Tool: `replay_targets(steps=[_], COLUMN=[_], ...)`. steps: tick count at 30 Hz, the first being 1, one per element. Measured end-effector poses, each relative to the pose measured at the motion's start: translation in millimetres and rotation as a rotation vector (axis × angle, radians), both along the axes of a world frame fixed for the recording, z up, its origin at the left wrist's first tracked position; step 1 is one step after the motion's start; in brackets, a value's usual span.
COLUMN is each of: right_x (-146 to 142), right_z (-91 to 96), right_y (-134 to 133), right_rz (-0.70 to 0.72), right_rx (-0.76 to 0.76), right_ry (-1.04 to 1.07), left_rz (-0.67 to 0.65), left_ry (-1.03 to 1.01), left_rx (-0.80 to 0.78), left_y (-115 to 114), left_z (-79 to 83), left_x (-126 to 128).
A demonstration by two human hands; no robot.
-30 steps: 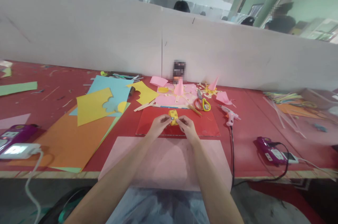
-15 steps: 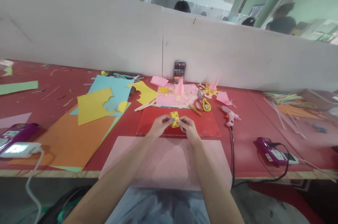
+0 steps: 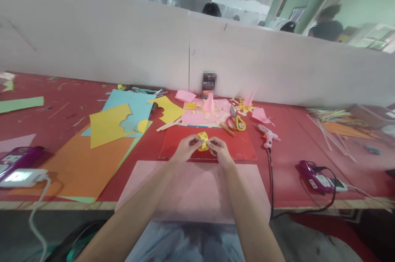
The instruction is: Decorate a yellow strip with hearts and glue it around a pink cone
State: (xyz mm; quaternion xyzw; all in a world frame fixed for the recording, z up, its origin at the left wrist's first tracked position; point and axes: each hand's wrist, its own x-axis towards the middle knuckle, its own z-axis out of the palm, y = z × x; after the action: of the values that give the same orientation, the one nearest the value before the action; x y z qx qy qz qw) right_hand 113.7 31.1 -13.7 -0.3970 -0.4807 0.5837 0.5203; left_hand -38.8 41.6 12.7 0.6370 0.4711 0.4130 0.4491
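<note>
Between my two hands is a small yellow paper ring (image 3: 203, 142) with darker spots on it. My left hand (image 3: 188, 147) pinches its left side, and my right hand (image 3: 219, 149) has its fingers closed on the right side. Both hands are over a red board (image 3: 173, 140), just beyond a pink sheet (image 3: 191, 192) at the table's front edge. Past the board stands a pink paper cone (image 3: 209, 103) among pale strips on pink paper. Scissors (image 3: 237, 122) with red and yellow handles lie right of it.
At right lie a pink glue gun (image 3: 269, 135) with a black cord and a purple power strip (image 3: 316, 177). Yellow card (image 3: 109, 124), blue card (image 3: 135, 103) and orange card (image 3: 92, 167) overlap at left. Another purple power strip (image 3: 23, 157) sits far left. A white partition (image 3: 123, 44) closes the back.
The yellow paper ring has tilted slightly between my fingers. My hands stay almost where they were, and the whole view has shifted a little.
</note>
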Motion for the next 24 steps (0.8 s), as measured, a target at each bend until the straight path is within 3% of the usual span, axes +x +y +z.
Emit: replay_targets(steps=[9, 14, 19, 24], right_x=[-0.1, -11.7, -19.9, -30.0], right_z=[2.1, 4.8, 6.2, 13.2], right_y=[6.2, 4.6, -3.6, -11.6], right_rz=[-0.059, -0.046, -0.251, -0.47], right_rx=[0.074, 0.175, 0.341, 0.575], right_ry=[-0.025, -0.174, -0.412, -0.779], left_rz=[0.068, 0.138, 0.26, 0.314], left_ry=[-0.003, -0.029, -0.068, -0.114], left_rx=[-0.003, -0.014, 0.0, -0.017], left_y=[2.8, 2.5, 4.4, 6.0], left_z=[0.7, -3.4, -8.9, -10.4], left_x=[-4.4, -5.7, -6.6, -7.1])
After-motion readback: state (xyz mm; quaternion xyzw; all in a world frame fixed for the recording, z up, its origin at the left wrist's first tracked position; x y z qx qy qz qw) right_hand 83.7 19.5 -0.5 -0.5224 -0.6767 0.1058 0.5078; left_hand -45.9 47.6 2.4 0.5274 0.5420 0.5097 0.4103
